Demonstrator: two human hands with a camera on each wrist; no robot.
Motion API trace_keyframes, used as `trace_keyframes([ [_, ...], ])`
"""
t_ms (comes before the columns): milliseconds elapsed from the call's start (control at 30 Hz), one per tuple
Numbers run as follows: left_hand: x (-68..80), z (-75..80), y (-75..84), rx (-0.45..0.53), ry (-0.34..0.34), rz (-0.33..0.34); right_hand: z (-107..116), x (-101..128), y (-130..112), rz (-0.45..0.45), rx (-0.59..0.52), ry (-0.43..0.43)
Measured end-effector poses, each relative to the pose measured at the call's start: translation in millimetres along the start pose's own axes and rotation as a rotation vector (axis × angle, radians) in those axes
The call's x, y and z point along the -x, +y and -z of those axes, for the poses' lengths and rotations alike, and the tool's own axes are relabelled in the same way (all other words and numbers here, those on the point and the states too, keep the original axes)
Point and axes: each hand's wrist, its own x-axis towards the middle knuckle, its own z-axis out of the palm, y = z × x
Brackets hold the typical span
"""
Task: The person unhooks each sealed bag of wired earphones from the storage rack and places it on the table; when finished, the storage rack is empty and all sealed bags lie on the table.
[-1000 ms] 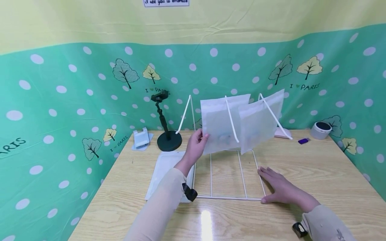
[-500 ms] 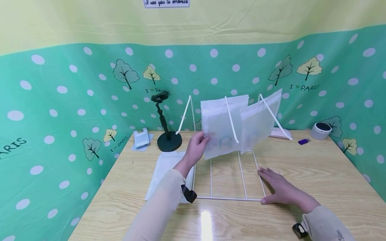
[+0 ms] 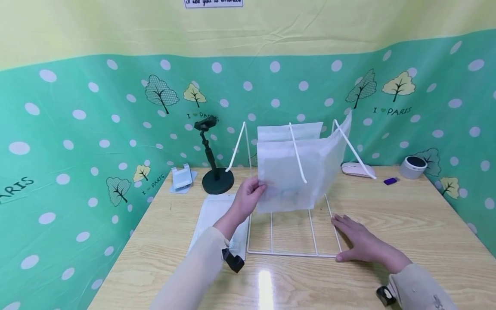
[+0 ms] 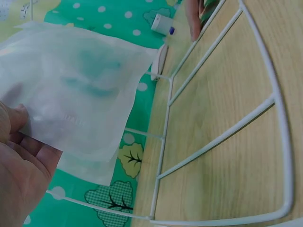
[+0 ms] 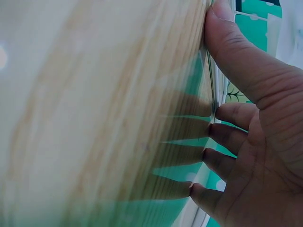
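A white wire rack (image 3: 290, 255) lies on the table with slanted prongs rising at its back. Two thin, translucent white pouches hang among the prongs; the rear pouch (image 3: 270, 134) shows mostly above the front pouch (image 3: 286, 176). My left hand (image 3: 244, 200) pinches the front pouch's left edge between thumb and fingers. The front pouch bends where its right part slants up toward the right prong. Faint teal marks show through it in the left wrist view. My right hand (image 3: 358, 241) rests at the rack's right front corner, fingers extended against the side wire.
A white tray (image 3: 209, 215) lies left of the rack, partly under my left arm. Behind it stand a black stand (image 3: 218, 181) and a pale holder (image 3: 181, 178). A pink mouse (image 3: 354, 169), a purple stick (image 3: 390, 181) and a white round device (image 3: 412, 168) sit back right.
My left hand has moved slightly down and toward me, drawing the front pouch's left part forward and left. More of the mouse shows. My right hand has stayed put.
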Motion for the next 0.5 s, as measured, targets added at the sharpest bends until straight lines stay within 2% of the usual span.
trace_keyframes([
  [267,25.4,0.8,9.7,-0.049,0.008,-0.030,0,-1,0,0.001,0.005,-0.003],
  [500,46.4,-1.8,22.4,-0.060,0.042,-0.067,1,-1,-1,-0.005,-0.005,-0.011],
])
